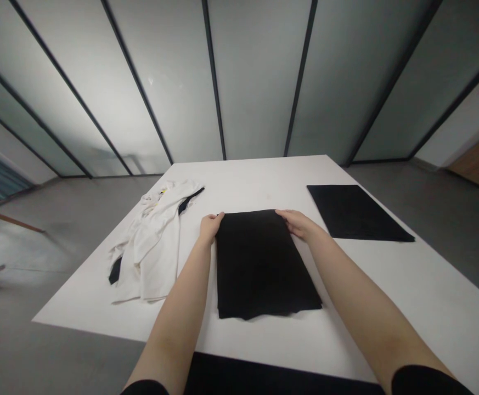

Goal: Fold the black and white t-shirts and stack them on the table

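Note:
A folded black cloth [259, 266] lies flat on the white table in front of me; its near edge is wavy and shows more than one layer. I cannot tell what garment, if any, it is. My left hand [211, 226] pinches its far left corner between thumb and fingers. At the far right corner, my right hand [299, 222] grips the edge, with some of its fingers hidden. To the left lies a loose heap of white clothes [157, 247], with dark patches showing at its edges.
On the right of the white table [259, 178] lies another flat black cloth [356, 214], neatly squared near the edge. Behind the table stands a frosted glass wall [255, 82] with dark frames. Wooden legs [11, 218] of some furniture show at the left.

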Demonstrator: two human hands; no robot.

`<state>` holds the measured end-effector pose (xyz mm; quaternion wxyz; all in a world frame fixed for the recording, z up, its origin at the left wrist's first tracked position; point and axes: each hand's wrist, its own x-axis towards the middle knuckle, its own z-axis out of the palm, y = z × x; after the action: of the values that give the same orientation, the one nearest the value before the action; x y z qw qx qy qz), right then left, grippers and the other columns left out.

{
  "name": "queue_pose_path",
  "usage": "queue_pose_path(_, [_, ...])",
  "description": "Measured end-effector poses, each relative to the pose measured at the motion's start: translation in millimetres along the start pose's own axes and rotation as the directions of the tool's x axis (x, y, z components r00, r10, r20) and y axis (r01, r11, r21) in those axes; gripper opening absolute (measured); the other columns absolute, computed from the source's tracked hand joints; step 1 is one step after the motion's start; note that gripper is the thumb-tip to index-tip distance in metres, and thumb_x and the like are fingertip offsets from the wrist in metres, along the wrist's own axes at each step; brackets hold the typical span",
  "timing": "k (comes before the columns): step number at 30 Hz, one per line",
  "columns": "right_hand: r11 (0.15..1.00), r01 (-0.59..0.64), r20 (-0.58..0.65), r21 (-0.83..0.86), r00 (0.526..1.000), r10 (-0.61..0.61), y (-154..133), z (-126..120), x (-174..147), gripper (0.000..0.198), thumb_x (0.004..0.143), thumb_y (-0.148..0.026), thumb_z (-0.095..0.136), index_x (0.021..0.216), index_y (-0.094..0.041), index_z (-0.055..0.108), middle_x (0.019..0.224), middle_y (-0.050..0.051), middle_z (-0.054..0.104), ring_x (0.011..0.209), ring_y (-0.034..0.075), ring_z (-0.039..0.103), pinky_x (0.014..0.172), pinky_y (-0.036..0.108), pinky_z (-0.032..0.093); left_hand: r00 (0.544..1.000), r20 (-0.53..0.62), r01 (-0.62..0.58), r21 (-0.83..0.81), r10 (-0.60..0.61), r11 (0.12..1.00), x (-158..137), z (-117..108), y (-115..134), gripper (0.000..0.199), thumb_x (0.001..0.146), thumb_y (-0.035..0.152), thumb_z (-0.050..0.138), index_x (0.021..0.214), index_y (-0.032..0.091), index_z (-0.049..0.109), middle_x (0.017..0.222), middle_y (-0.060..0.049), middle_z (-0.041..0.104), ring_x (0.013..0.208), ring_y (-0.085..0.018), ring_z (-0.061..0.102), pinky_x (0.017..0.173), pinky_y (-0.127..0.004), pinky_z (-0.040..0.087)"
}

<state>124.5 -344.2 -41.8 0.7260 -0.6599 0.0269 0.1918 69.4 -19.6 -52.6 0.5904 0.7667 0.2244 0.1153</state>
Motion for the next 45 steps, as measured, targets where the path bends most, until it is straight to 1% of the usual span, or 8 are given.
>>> queue_pose_path(3, [0.997,-0.07,0.078,0.017,0.995,0.069,-3,-7,-1,0.018,0.093,-0.031,0.081,0.098,-0.017,0.072,0.087,0.01,0.079,0.073,0.019,0.073,0.062,0.027,0.061,0.999,0.046,0.02,-0.066,-0.017,0.998,-3,-2,4,0.048,0.079,0.059,0.082,0.062,0.02,0.06,0.056,0.002,0.052,0.057,-0.013,0.05,0.052,-0.025,0.032])
queue_pose_path(8, [0.974,-0.216,0.061,-0.066,0.974,0.22,-4,-11,-1,0.026,0.1,-0.044,0.073,0.096,-0.018,0.07,0.075,0.005,0.075,0.058,0.016,0.066,0.053,0.026,0.057,0.997,0.047,0.059,-0.118,-0.054,0.991,-9,-2,9,0.054,0.078,0.061,0.085,0.055,0.019,0.059,0.05,0.001,0.049,0.053,-0.013,0.049,0.05,-0.026,0.034])
queue_pose_path(14, [0.992,-0.105,0.141,0.065,0.985,0.095,-8,2,-5,0.021,0.106,-0.035,0.059,0.111,-0.019,0.073,0.091,0.008,0.082,0.079,0.022,0.077,0.078,0.033,0.065,0.987,0.137,0.132,-0.344,-0.089,0.93,-11,1,12,0.043,0.079,0.052,0.088,0.069,0.013,0.072,0.07,-0.01,0.073,0.066,-0.02,0.069,0.061,-0.029,0.054])
queue_pose_path(17, [0.983,-0.14,0.147,0.121,0.982,0.121,-9,10,-7,0.025,0.107,-0.032,0.054,0.109,-0.017,0.074,0.095,0.011,0.083,0.089,0.025,0.08,0.09,0.038,0.065,0.972,0.167,0.223,-0.443,-0.165,0.868,-9,4,13,0.037,0.081,0.046,0.088,0.077,0.012,0.074,0.078,-0.013,0.078,0.073,-0.024,0.075,0.069,-0.033,0.062])
queue_pose_path(22, [0.988,-0.112,0.102,0.108,0.99,0.101,-4,18,-3,0.009,0.098,-0.023,0.068,0.102,-0.017,0.074,0.094,0.01,0.083,0.083,0.024,0.08,0.087,0.037,0.066,0.936,0.241,0.341,-0.452,-0.255,0.825,-4,7,9,0.035,0.077,0.039,0.093,0.086,0.011,0.075,0.082,-0.015,0.08,0.083,-0.03,0.081,0.079,-0.041,0.067])
queue_pose_path(28, [0.998,0.013,-0.071,0.066,0.997,-0.008,1,21,1,0.011,0.093,-0.011,0.065,0.098,-0.019,0.072,0.08,0.005,0.081,0.068,0.021,0.076,0.07,0.034,0.065,0.975,0.186,0.205,-0.551,-0.121,0.809,0,10,1,0.023,0.078,0.028,0.091,0.089,0.014,0.076,0.087,-0.01,0.082,0.091,-0.027,0.081,0.093,-0.042,0.065])
queue_pose_path(38, [0.99,0.141,-0.173,-0.01,0.975,-0.14,6,18,3,0.023,0.083,-0.014,0.072,0.102,-0.023,0.065,0.093,0.004,0.08,0.082,0.021,0.077,0.074,0.031,0.064,0.991,0.136,0.063,-0.535,0.013,0.843,7,14,-7,0.029,0.072,0.035,0.092,0.085,0.015,0.076,0.084,-0.009,0.082,0.091,-0.027,0.079,0.091,-0.042,0.063])
queue_pose_path(45, [0.981,0.192,-0.212,-0.024,0.958,-0.192,13,12,8,0.057,0.072,-0.022,0.075,0.12,-0.031,0.046,0.1,0.0,0.077,0.076,0.022,0.074,0.066,0.034,0.063,0.989,0.119,-0.019,-0.455,0.082,0.89,12,17,-9,0.026,0.076,0.035,0.086,0.089,0.015,0.077,0.082,-0.007,0.079,0.085,-0.025,0.077,0.086,-0.04,0.062])
